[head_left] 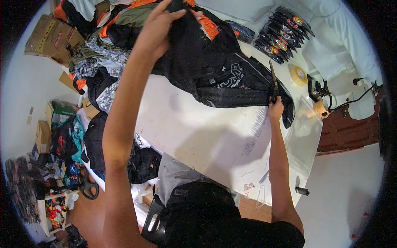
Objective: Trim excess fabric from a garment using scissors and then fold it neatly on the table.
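At the top of the head view my left hand (pixel 159 31) grips black fabric (pixel 184 49), lifted over the table, part of a black jacket (pixel 215 93) with white lettering. My right hand (pixel 276 105) is closed on dark-handled scissors (pixel 273 76), their blades pointing upward over the jacket's right end. The jacket lies across the upper part of the white table (pixel 198 128). Behind it is a pile of garments in camouflage, olive, orange and black (pixel 101 53).
Tagged items (pixel 281 37), a tape roll (pixel 298 75), an iron (pixel 315 89) and a cord line the table's back right. Cardboard boxes (pixel 53 39), more clothes (pixel 66 136) and a wooden crate (pixel 44 211) are at left. A chair (pixel 153 223) stands below me.
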The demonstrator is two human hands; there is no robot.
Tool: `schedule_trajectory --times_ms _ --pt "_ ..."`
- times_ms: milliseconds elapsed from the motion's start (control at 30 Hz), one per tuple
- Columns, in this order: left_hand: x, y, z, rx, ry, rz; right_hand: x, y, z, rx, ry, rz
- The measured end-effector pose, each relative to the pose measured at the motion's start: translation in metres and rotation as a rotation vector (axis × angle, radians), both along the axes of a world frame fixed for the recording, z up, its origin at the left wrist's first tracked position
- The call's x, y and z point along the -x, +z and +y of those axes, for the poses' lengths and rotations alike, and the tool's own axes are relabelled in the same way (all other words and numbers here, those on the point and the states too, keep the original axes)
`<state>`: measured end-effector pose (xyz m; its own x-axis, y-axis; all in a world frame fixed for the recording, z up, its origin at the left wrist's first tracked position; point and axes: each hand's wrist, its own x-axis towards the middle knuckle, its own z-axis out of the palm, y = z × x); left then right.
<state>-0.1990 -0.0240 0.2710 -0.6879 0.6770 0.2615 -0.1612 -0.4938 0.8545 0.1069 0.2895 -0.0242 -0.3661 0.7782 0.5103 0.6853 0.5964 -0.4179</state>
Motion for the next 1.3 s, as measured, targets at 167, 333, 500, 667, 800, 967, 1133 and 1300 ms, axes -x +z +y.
schedule_trajectory --times_ms 167,333,500,667,800,967,1133,1300 --pt "0.02 0.003 0.056 -0.155 -0.087 0.103 0.001 0.003 -0.002 0.0 0.027 -0.008" --pt "0.035 0.023 0.094 -0.292 0.003 0.176 0.002 0.003 -0.001 -0.039 0.033 0.009" --pt "0.035 0.017 0.093 -0.267 0.008 0.191 -0.001 -0.001 0.001 -0.089 0.038 -0.019" --pt "0.007 -0.028 0.044 -0.262 -0.117 -0.004 -0.001 -0.001 0.001 -0.029 0.021 -0.009" --pt "-0.03 -0.075 -0.016 -0.182 -0.072 -0.396 0.003 0.01 -0.005 0.024 -0.006 -0.031" --pt "-0.053 -0.128 -0.056 -0.3 -0.051 -0.751 0.014 0.032 -0.037 -0.146 0.108 0.17" --pt "-0.057 -0.166 -0.065 -0.465 -0.056 -1.033 0.046 0.064 -0.127 0.539 0.53 0.603" --pt "-0.065 -0.185 -0.061 -0.44 -0.07 -1.127 0.064 0.115 -0.226 1.046 0.945 0.619"
